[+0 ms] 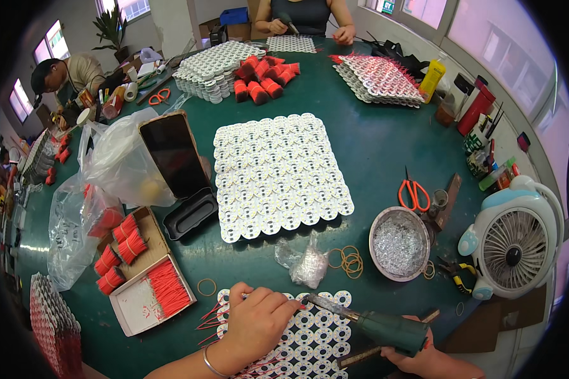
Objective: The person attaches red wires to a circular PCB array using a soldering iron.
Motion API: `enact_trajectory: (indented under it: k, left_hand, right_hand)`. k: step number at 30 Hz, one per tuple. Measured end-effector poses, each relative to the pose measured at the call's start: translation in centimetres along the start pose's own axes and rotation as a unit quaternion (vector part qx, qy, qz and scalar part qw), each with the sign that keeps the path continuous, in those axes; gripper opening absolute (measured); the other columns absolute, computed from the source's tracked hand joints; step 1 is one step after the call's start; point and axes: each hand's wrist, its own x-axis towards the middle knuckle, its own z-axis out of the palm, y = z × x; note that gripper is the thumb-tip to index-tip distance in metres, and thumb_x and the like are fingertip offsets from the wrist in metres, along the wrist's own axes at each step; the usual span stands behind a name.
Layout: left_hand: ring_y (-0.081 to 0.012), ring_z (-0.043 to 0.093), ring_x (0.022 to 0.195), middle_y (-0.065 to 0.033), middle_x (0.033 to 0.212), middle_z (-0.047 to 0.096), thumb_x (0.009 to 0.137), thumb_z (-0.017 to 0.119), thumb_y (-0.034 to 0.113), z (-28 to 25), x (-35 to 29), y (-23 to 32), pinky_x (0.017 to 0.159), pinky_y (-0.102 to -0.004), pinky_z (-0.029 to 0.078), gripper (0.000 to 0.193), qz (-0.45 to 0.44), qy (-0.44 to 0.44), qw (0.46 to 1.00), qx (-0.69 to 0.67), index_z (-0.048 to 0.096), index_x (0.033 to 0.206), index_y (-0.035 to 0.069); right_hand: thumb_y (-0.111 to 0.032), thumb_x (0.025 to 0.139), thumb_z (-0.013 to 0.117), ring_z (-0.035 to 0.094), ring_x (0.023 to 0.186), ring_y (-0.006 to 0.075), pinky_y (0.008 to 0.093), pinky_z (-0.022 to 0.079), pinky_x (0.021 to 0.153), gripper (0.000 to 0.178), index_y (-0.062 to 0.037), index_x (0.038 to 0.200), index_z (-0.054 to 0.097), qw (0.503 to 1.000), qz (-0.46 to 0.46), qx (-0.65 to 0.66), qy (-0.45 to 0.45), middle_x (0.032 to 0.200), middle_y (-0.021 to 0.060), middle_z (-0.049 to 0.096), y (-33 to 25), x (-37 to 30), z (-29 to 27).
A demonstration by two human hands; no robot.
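At the near edge of the green surface (385, 145), a panel of round white discs (310, 344) is pressed down by the left hand (257, 322), whose fingers are curled with the fingertips resting on the panel's upper edge; nothing is gripped inside it. A silver bangle is worn on that wrist. Thin red wires (210, 319) stick out from the panel's left side, just beside the hand. A dark green soldering tool (379, 328) is held in the right hand (423, 359), which is closed around its handle at the lower edge of the view; the metal tip is pointed left and lies close to the left fingertips, though whether it touches the panel cannot be made out.

Beyond the hands, a larger sheet of the same white discs (278, 177) is laid flat in the middle of the surface. A crumpled clear bag (306, 262) and a few rubber bands (349, 260) are seen between the sheet and the near panel. A metal bowl (398, 243) of shiny bits is set to the right, with orange-handled scissors (414, 192) just behind it and a small white desk fan (515, 243) further right. To the left, a cardboard tray (148, 284) holding bundles of red wire is placed near a dark phone (174, 155) propped upright. Another person's hands are at work at the far edge.
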Motion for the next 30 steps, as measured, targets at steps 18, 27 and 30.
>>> enact_trajectory:
  k: [18,27,30]
  left_hand:
    - [-0.0106,0.052,0.07,0.0078,0.069,0.055,0.063,0.067,0.012,-0.1,0.1,0.5,0.073,-0.0358,0.03,0.014,0.005,0.004,1.0,0.012,0.064,0.076,0.018]
    - [-0.0085,0.05,0.069,0.0056,0.063,0.045,0.072,0.06,0.017,-0.3,-0.4,0.9,0.074,-0.0349,0.028,0.008,0.073,0.002,0.995,0.064,0.062,0.079,0.017]
    - [-0.0085,0.049,0.068,0.0052,0.063,0.044,0.071,0.06,0.016,-0.3,-0.3,1.0,0.073,-0.0347,0.029,0.009,0.073,0.006,0.995,0.06,0.062,0.08,0.016]
  right_hand:
    - [-0.014,0.082,0.06,0.055,0.057,0.017,0.03,0.044,0.054,0.023,0.0043,0.097,0.059,0.973,-0.044,0.191,0.122,0.07,0.0089,0.059,0.1,-1.2,0.4]
    - [-0.01,0.078,0.062,0.054,0.057,0.0155,0.0282,0.044,0.054,0.025,0.0034,0.099,0.059,0.989,-0.093,0.075,0.087,0.075,0.0092,0.059,0.9,-1.3,0.4]
    - [-0.011,0.076,0.063,0.054,0.057,0.0159,0.0282,0.044,0.054,0.026,0.0031,0.097,0.06,0.99,-0.095,0.066,0.078,0.077,0.01,0.06,1.0,-1.1,0.4]
